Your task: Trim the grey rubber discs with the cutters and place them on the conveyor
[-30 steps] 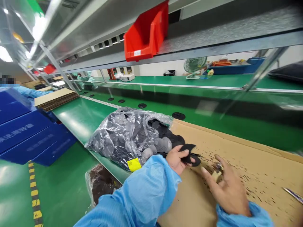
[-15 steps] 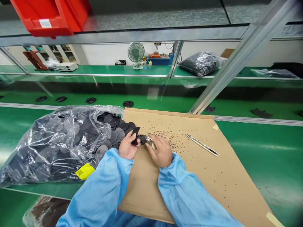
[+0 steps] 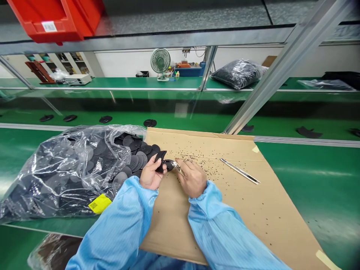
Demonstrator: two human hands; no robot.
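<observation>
My left hand (image 3: 152, 173) is closed around a curved black plastic part (image 3: 160, 159), just right of the heap of parts. Between the hands sits a rounded black piece (image 3: 169, 165), joined to or pressed against that part; I cannot tell which. My right hand (image 3: 193, 179) is wrapped round small metal nippers (image 3: 176, 165), whose shiny jaws touch the rounded piece. The fingers hide most of the handles. Loose round black plastic discs (image 3: 137, 161) spill from a clear plastic bag (image 3: 64, 168) on the left.
Under my hands lies a cardboard sheet (image 3: 168, 225) sprinkled with tiny dark scraps. A utility knife (image 3: 240, 171) rests on it to the right. Black parts line the green conveyor (image 3: 180, 129) beyond. A metal post (image 3: 270, 78) slants at right, and a red bin (image 3: 56, 22) hangs upper left.
My right hand has closed a little more on the nippers, its fingers drawn tighter. The left hand keeps its hold on the black part. The whole view has shifted slightly.
</observation>
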